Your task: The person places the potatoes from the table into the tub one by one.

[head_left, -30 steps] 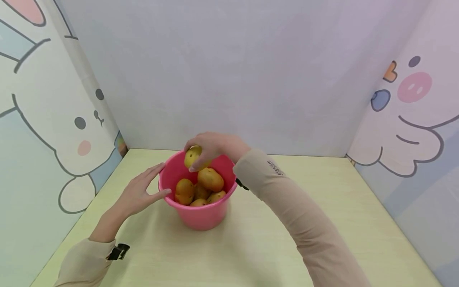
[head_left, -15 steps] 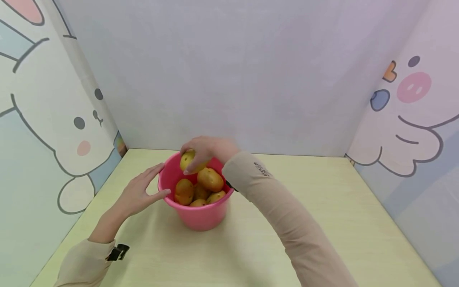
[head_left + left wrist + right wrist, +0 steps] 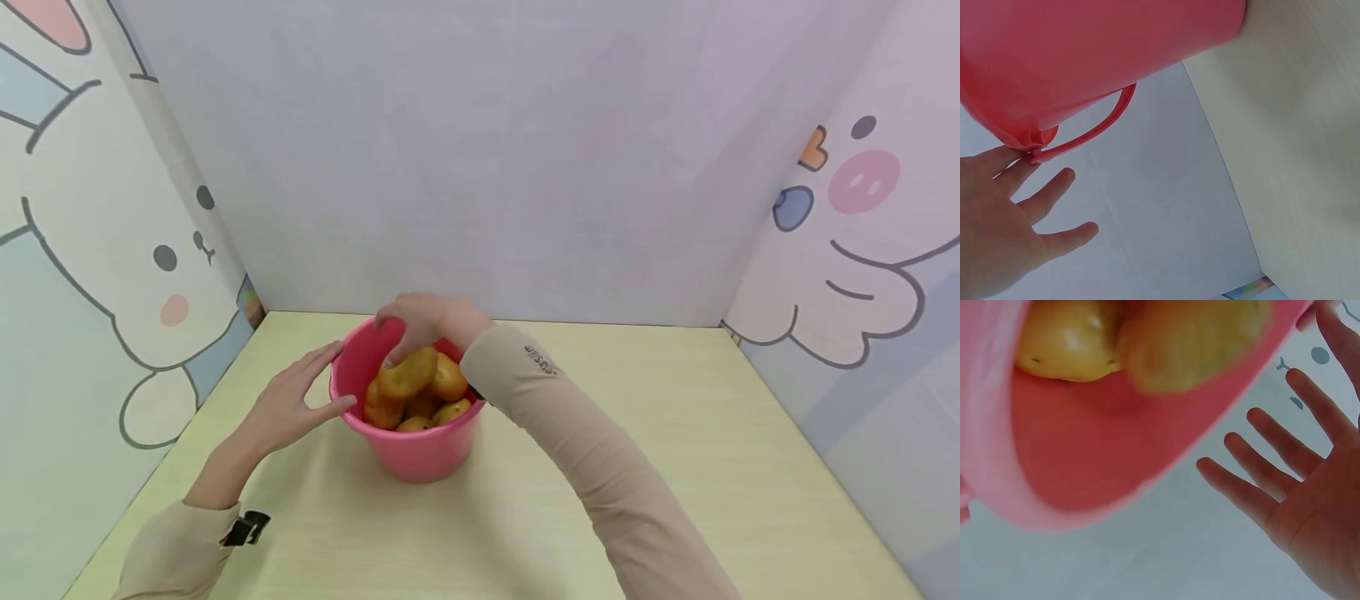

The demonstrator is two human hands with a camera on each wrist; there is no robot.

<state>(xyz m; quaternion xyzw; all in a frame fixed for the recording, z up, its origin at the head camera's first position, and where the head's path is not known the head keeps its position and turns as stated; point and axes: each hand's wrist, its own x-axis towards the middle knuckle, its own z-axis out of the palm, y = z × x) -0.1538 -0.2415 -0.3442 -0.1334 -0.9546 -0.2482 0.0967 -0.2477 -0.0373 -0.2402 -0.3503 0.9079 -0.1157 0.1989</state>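
Observation:
A pink bucket (image 3: 423, 457) holds several yellow-brown potatoes (image 3: 452, 379). One potato (image 3: 408, 372) overlaps the others near the top of the pile, below my right hand (image 3: 427, 321), and looks blurred in the right wrist view. My right hand is over the back of the bucket; the right wrist view shows its fingers (image 3: 1294, 450) spread, with nothing in them. My left hand (image 3: 288, 407) rests at the bucket's left rim, thumb and fingers apart. In the left wrist view, fingertips touch the rim beside the pink handle (image 3: 1094, 131), which hangs down.
The bucket stands on a pale wooden tabletop (image 3: 637, 467). A plain light wall (image 3: 480, 167) rises behind it, and side panels with a cartoon rabbit (image 3: 120, 217) and another cartoon figure (image 3: 862, 217) flank the table.
My right hand has moved slightly left and down over the bucket and let go of the potato, which has dropped toward the others. My left hand has stayed at the rim.

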